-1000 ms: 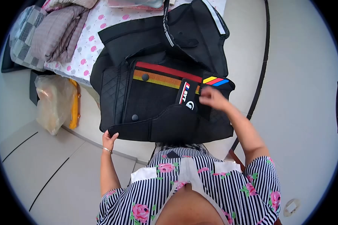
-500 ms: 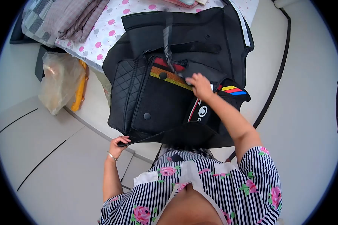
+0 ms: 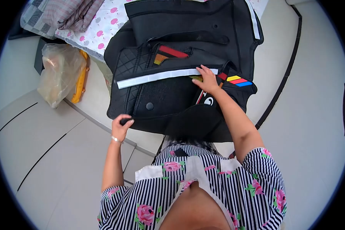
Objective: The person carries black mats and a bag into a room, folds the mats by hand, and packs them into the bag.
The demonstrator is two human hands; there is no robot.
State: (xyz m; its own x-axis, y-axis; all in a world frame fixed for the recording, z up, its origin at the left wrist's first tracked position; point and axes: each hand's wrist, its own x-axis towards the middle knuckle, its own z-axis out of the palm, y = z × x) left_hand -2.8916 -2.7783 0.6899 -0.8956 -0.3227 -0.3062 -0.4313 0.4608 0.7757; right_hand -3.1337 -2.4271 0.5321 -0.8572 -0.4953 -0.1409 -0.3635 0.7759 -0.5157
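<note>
A black car floor mat (image 3: pixel 180 34), several layers deep with quilted panels, lies over the bed's edge and toward my body. My left hand (image 3: pixel 120 128) is closed on its near left edge, thumb and fingers pinching the border. Across the middle of the mat runs a long white strip (image 3: pixel 153 79) along the edge of a folded-over flap. My right hand (image 3: pixel 209 80) rests at that strip's right end, thumb and fingers apart. Below the flap shows a round black snap (image 3: pixel 150 106). Yellow, red and blue stripes (image 3: pixel 239 81) mark a piece to the right of my right hand.
The bed (image 3: pixel 97 27) has a white sheet with pink apples, with a folded plaid quilt (image 3: pixel 65 15) at the back left. A plastic bag (image 3: pixel 57 71) and a yellow object (image 3: pixel 79 80) stand on the floor at left. A dark strip (image 3: pixel 285 74) runs down the right side.
The flap edge has come down across the middle, so its white strip now shows and one snap is covered. The mat's near edge and my left hand have moved up in view.
</note>
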